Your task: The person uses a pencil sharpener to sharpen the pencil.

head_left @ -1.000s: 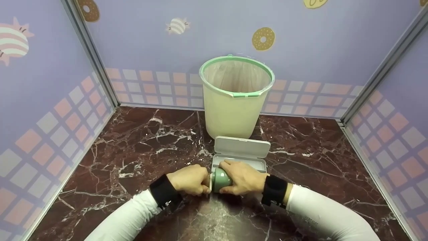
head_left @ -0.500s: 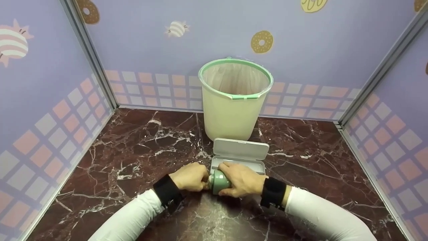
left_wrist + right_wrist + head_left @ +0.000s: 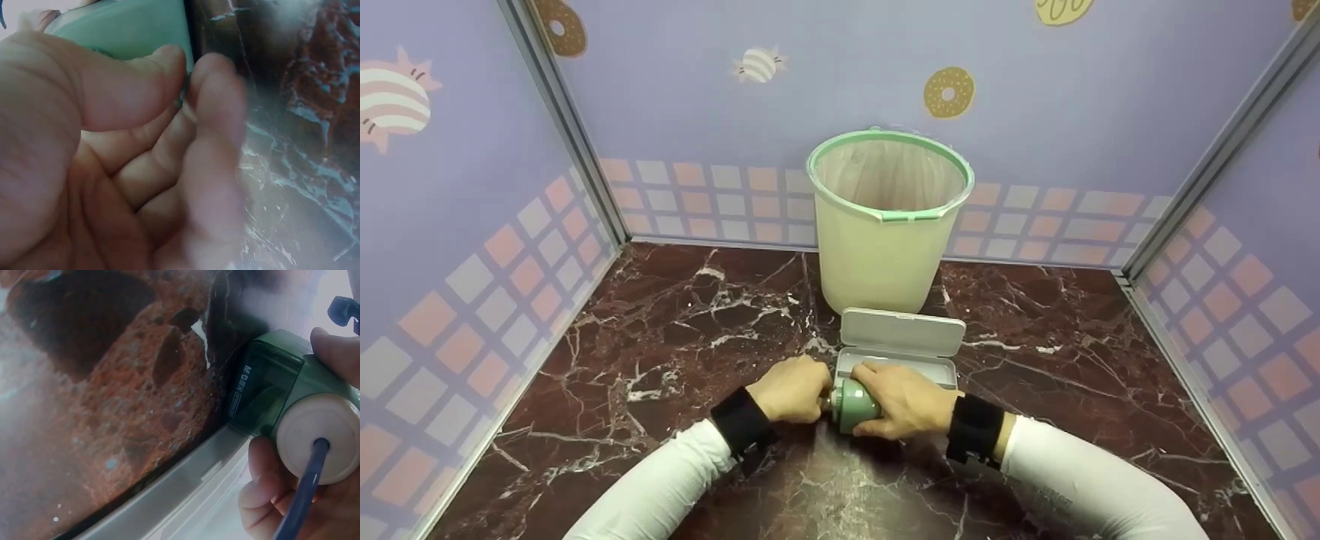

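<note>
My right hand [image 3: 907, 399] grips a green hand-crank pencil sharpener [image 3: 856, 406] from the right. In the right wrist view the sharpener has a see-through drawer [image 3: 264, 391] and a cream round disc [image 3: 301, 433]. A grey-blue pencil [image 3: 306, 486] stands in the disc's hole, its rear end out of view. My left hand [image 3: 791, 388] is at the sharpener's left side, thumb and curled fingers pinching its crank handle, which they mostly hide. In the left wrist view the green body [image 3: 124, 31] lies just beyond the thumb [image 3: 129, 90].
Behind the right hand an open grey-white pencil case [image 3: 901, 332] lies with its lid raised. A cream bin [image 3: 881, 259] with a green rim and plastic liner stands at the back. Patterned walls [image 3: 697, 97] enclose the dark red marbled surface [image 3: 720, 300].
My left hand has shifted slightly up and round at the sharpener's left side. The white part seen there earlier is now mostly hidden. The right hand and sharpener stay nearly in place.
</note>
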The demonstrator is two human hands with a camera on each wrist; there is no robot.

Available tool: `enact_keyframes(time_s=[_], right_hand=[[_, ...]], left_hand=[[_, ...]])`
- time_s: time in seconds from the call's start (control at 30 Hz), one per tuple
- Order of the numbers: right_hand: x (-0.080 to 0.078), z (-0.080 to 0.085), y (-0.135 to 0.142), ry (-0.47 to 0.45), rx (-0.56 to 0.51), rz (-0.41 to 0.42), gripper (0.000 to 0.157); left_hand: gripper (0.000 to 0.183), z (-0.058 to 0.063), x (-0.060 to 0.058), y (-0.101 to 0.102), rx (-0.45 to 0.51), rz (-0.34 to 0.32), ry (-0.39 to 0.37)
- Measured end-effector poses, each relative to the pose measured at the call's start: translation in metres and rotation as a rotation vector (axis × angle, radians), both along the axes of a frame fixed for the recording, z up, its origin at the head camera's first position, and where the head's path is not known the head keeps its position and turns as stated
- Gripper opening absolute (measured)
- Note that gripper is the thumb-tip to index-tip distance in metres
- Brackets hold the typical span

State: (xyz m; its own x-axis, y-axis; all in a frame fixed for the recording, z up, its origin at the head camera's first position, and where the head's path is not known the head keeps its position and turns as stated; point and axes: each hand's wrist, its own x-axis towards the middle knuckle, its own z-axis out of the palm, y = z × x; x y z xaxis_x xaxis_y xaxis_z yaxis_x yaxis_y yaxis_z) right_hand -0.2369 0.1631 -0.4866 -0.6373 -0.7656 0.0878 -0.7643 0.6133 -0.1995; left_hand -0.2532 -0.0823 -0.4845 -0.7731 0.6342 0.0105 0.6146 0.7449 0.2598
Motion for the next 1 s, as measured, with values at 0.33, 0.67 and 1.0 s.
enact_keyframes(time_s=[0.33, 0.67, 1.0], right_hand=[[0.001, -0.001, 0.0, -0.028, 0.023, -0.017, 0.062], [0.0, 0.003, 0.001, -0.022, 0.021, -0.015, 0.062], [0.001, 0.003, -0.002, -0.007, 0.034, -0.019, 0.063]], left_hand=[[0.03, 0.001, -0.001, 0.003, 0.011, 0.071, 0.099], [0.022, 0.006, -0.002, 0.002, 0.057, 0.067, 0.154], [0.027, 0.025, 0.001, 0.001, 0.113, 0.104, 0.113]])
